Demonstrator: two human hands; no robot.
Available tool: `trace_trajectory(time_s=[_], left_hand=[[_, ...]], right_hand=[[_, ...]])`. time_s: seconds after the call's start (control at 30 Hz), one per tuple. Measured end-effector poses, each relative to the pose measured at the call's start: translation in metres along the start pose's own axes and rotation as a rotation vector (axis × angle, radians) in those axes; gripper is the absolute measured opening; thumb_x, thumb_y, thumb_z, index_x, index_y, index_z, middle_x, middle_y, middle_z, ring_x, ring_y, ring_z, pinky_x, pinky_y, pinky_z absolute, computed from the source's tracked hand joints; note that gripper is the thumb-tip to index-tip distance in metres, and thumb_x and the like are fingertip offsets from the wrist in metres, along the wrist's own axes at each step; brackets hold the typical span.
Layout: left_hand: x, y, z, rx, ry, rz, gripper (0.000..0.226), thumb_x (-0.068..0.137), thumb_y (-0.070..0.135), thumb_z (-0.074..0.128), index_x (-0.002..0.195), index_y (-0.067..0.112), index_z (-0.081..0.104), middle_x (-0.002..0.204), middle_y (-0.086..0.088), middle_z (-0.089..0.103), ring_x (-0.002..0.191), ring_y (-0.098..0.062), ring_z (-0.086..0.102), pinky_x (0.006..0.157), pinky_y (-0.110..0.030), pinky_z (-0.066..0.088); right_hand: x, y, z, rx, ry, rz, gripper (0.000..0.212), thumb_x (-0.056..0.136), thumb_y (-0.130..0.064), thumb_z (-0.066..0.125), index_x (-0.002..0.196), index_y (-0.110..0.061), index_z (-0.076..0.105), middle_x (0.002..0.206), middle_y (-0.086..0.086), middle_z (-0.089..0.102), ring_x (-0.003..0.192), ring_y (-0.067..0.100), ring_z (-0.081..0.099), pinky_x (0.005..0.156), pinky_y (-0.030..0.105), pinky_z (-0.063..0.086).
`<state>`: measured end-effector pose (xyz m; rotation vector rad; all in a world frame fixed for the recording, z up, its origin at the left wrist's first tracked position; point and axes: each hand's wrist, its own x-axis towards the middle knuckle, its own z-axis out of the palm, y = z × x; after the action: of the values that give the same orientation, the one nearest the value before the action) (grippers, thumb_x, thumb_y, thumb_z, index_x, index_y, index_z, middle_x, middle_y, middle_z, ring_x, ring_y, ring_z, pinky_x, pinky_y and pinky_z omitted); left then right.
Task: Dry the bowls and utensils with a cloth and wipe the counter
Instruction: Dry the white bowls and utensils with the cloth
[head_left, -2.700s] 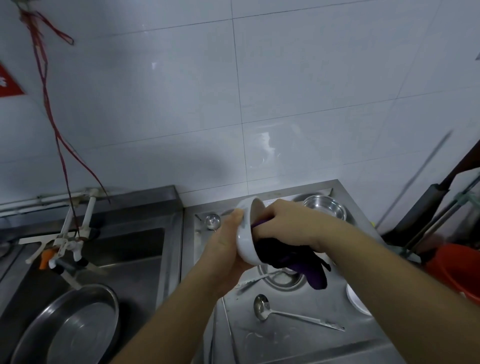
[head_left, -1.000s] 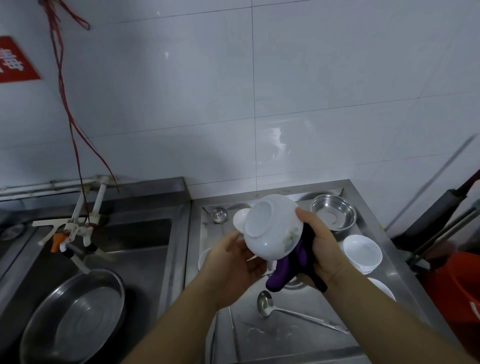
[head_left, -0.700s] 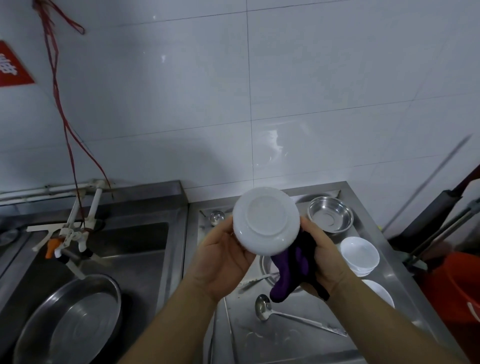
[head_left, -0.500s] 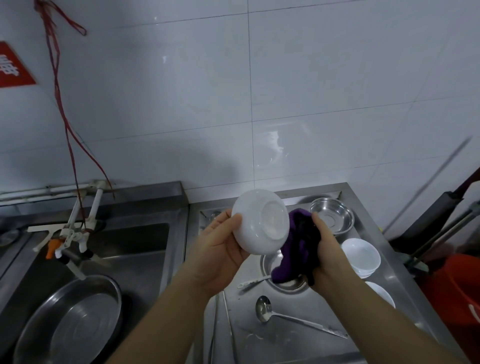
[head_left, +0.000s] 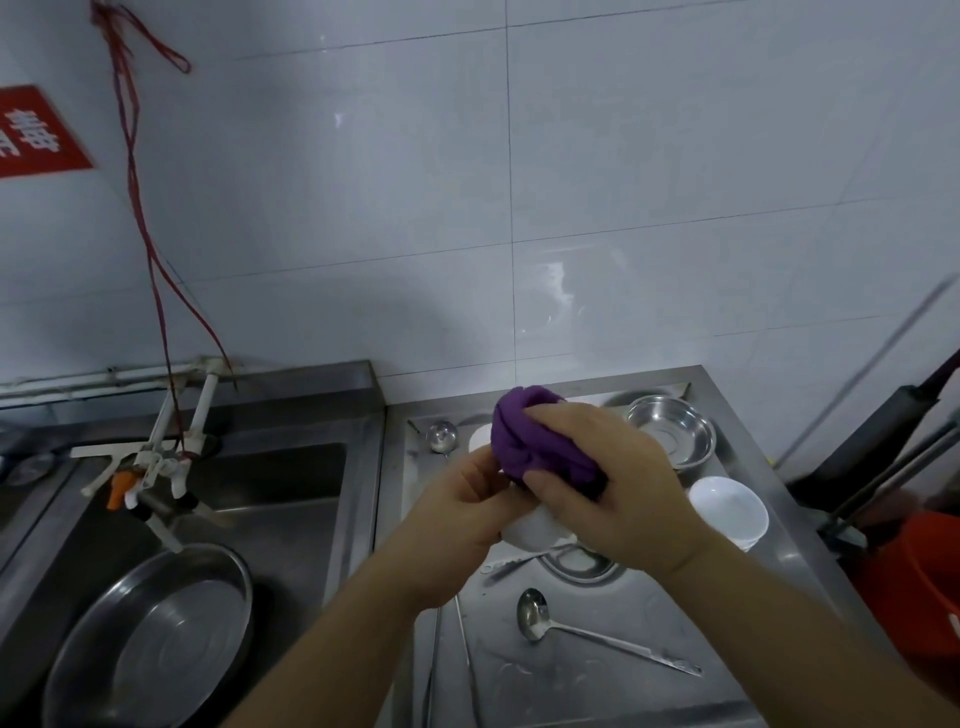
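The white bowl (head_left: 535, 527) is up in the air over the middle of the desk (head_left: 597, 680), mostly hidden by both hands. Left hand (head_left: 467, 506) grips it from the 9 o'clock side, fingers curled round the rim. Right hand (head_left: 613, 483) has the purple cloth (head_left: 524, 439) bunched up and clamped over the top of the bowl, fingers wrapped on the fabric.

Progress-wise I'd say early to middle. This bowl looks like it's mid-dry. Left to do, as far as I can tell: the white bowls (head_left: 730, 509) stacked at 3 o'clock, the steel bowl (head_left: 670, 434) at 1 o'clock, the long ladle (head_left: 597, 636) at 6 o'clock, a smaller ladle (head_left: 442, 436) at 11 o'clock, and another steel dish (head_left: 582, 564) right under the hands. Can't tell which of those are dry already. The desk looks streaky and wet near the front, so the wipe isn't done.

Room: the desk has a raised lip all round, tiled wall close at 12 o'clock, the sink (head_left: 218, 499) with a big steel pan (head_left: 150, 634) at 9 o'clock. The only bare patch to set things down is front, near the long ladle.
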<state>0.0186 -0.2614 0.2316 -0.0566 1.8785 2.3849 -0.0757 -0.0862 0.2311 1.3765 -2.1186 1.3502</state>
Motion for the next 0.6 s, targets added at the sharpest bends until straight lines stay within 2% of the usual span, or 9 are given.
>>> trace_trajectory(time_s=[0.1, 0.17, 0.27, 0.37, 0.47, 0.6], left_hand=[[-0.006, 0.002, 0.002, -0.020, -0.004, -0.002, 0.032, 0.100, 0.018, 0.066, 0.130, 0.006, 0.064, 0.124, -0.023, 0.071, 0.115, -0.036, 0.070, 0.102, -0.045, 0.057], [-0.009, 0.006, 0.005, -0.034, 0.012, 0.009, 0.028, 0.093, 0.027, 0.071, 0.118, 0.015, 0.072, 0.117, -0.019, 0.074, 0.107, -0.032, 0.071, 0.095, -0.042, 0.059], [-0.011, 0.011, 0.006, -0.055, 0.015, 0.048, 0.018, 0.092, 0.031, 0.074, 0.109, 0.026, 0.074, 0.111, -0.008, 0.075, 0.101, -0.025, 0.071, 0.086, -0.032, 0.059], [-0.013, 0.015, 0.008, -0.059, 0.015, 0.114, 0.026, 0.093, 0.041, 0.077, 0.113, 0.025, 0.071, 0.115, -0.006, 0.074, 0.106, -0.025, 0.070, 0.089, -0.031, 0.058], [-0.012, 0.016, 0.012, -0.112, 0.017, 0.166, 0.031, 0.093, 0.040, 0.077, 0.119, 0.024, 0.070, 0.125, -0.009, 0.072, 0.117, -0.029, 0.069, 0.094, -0.033, 0.058], [-0.010, 0.010, 0.016, -0.150, -0.001, 0.170, 0.028, 0.095, 0.026, 0.075, 0.122, 0.020, 0.070, 0.129, -0.012, 0.071, 0.122, -0.034, 0.068, 0.095, -0.034, 0.060]], right_hand=[[0.003, -0.002, 0.001, 0.266, 0.112, 0.239, 0.038, 0.092, -0.031, 0.070, 0.130, -0.030, 0.066, 0.111, -0.016, 0.072, 0.099, 0.011, 0.069, 0.085, 0.018, 0.052], [0.011, -0.006, 0.003, 0.497, 0.247, 0.426, 0.029, 0.091, -0.031, 0.069, 0.120, -0.036, 0.072, 0.106, -0.009, 0.075, 0.097, 0.012, 0.071, 0.083, 0.023, 0.057], [0.022, -0.009, 0.005, 0.866, 0.417, 0.781, 0.018, 0.093, -0.031, 0.071, 0.109, -0.029, 0.079, 0.107, 0.003, 0.079, 0.097, 0.020, 0.073, 0.085, 0.038, 0.061], [0.021, -0.010, 0.007, 1.105, 0.439, 1.054, 0.034, 0.096, -0.044, 0.069, 0.118, -0.019, 0.078, 0.110, 0.008, 0.078, 0.096, 0.025, 0.075, 0.078, 0.038, 0.060], [0.014, -0.012, 0.010, 1.221, 0.379, 1.144, 0.040, 0.095, -0.056, 0.063, 0.107, -0.023, 0.082, 0.102, 0.004, 0.079, 0.090, 0.024, 0.077, 0.071, 0.037, 0.062], [0.005, -0.012, 0.017, 1.351, 0.390, 1.175, 0.038, 0.093, -0.052, 0.065, 0.101, -0.019, 0.081, 0.095, 0.006, 0.075, 0.089, 0.026, 0.074, 0.077, 0.041, 0.060]])
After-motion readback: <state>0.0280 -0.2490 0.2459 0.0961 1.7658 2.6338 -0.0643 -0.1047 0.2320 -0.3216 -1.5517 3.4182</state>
